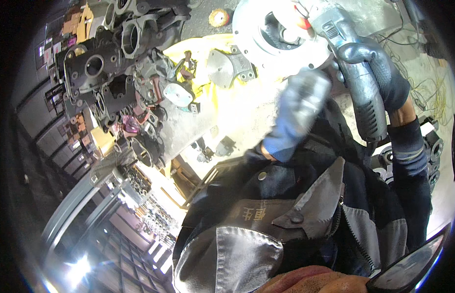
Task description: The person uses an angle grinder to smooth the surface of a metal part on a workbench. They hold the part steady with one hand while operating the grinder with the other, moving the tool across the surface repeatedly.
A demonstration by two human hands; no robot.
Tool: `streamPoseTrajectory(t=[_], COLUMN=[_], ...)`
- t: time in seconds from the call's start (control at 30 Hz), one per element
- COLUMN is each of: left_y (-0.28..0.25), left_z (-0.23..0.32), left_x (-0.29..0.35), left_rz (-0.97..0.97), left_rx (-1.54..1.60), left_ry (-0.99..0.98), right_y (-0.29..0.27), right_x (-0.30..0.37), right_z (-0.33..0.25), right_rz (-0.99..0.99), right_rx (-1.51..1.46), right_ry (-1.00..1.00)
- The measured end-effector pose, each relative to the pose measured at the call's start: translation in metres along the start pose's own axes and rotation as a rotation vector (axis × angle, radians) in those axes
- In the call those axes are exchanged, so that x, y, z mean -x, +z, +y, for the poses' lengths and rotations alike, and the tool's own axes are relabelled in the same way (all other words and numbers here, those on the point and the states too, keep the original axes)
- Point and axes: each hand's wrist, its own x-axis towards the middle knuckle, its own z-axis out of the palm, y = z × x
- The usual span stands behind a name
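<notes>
My right hand, in a dark glove, is wrapped round the body of a blue-grey angle grinder. The grinder's head and a whitish disc with a red patch sit over a pale round flanged casting with a wide central bore. Strong glare washes out that area, so I cannot tell whether the disc touches the metal. My left hand, gloved in blue and grey, is at the casting's near edge. Motion smears its fingers, and whether it holds anything is unclear.
Left of the casting, a flat metal bracket lies on yellow sheeting. A round orange-gold wheel lies beyond it. Dark machine castings crowd the left. Loose cables run across the floor at right, near several ring-shaped metal parts.
</notes>
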Motion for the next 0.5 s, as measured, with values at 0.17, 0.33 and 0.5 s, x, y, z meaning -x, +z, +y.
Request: streamPoseTrajectory(t=[0.17, 0.33, 0.5], left_y=[0.064, 0.065, 0.063], left_z=[0.007, -0.007, -0.009], left_x=[0.009, 0.002, 0.002], left_rz=[-0.109, -0.284, -0.184], left_rx=[0.636, 0.500, 0.556], left_ry=[-0.485, -0.453, -0.425], right_y=[-0.004, -0.021, -0.022], right_x=[-0.026, -0.048, -0.048], right_z=[0.013, 0.015, 0.022], right_rz=[-0.109, -0.243, -0.313], right_rx=[-0.129, -0.068, 0.185], right_ry=[-0.099, -0.041, -0.028])
